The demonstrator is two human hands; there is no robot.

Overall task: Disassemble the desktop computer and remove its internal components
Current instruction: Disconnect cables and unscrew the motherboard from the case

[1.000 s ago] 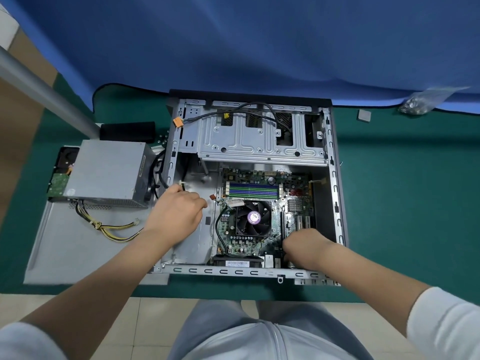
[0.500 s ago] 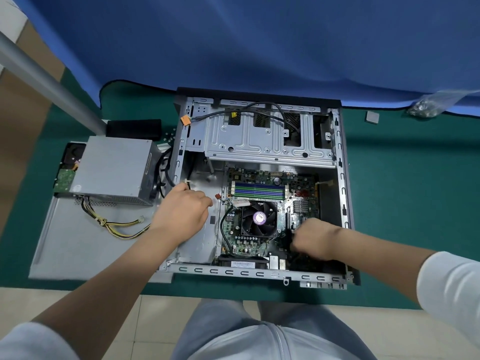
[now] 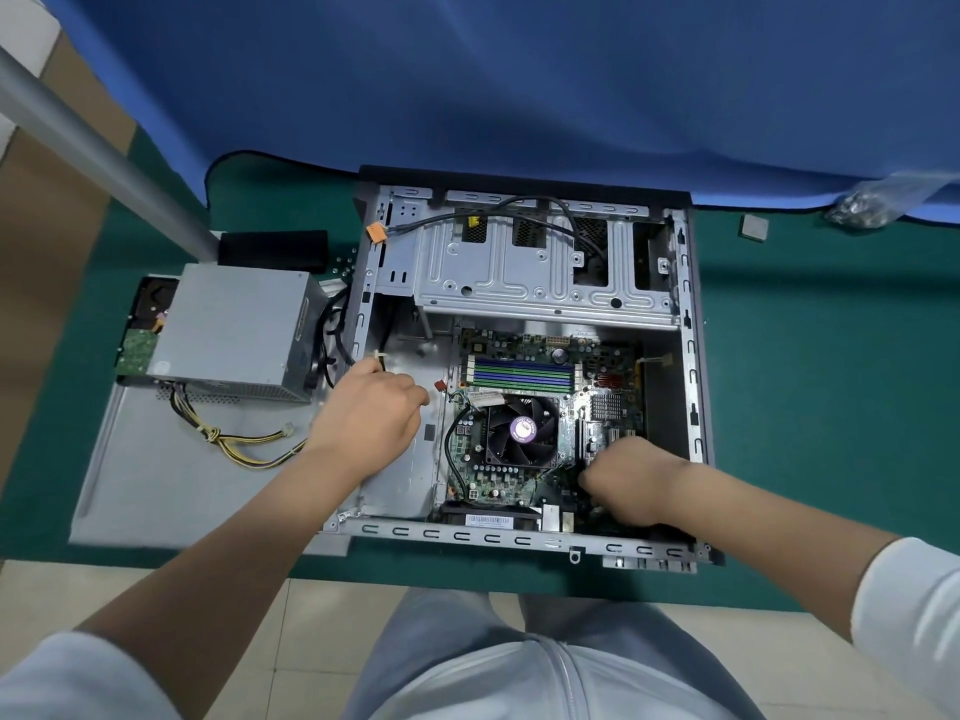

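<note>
A: Head view. The open grey steel desktop computer case [image 3: 691,387] lies flat on the green table mat [image 3: 831,407], its green motherboard [image 3: 498,480] with the black round CPU fan [image 3: 521,432] seated inside. What has changed?

B: The right hand [image 3: 636,483] has shifted. A second ago it rested at the near rail; then it rose toward the fan; now it sits low again at the board's near right corner. Its fingers are curled downward, but what they grip, if anything, is hidden.

A: And the left hand [image 3: 371,415]?

B: Unmoved on the bare case floor, left of the board, fingers curled round a thin black cable with a white clip [image 3: 378,360].

A: Meaning for the task?

B: Probably a connector or card is being worked loose; the board remains in place. The grey box-shaped power supply [image 3: 234,330] already lies outside, left, on the flat grey side panel [image 3: 156,485].
</note>
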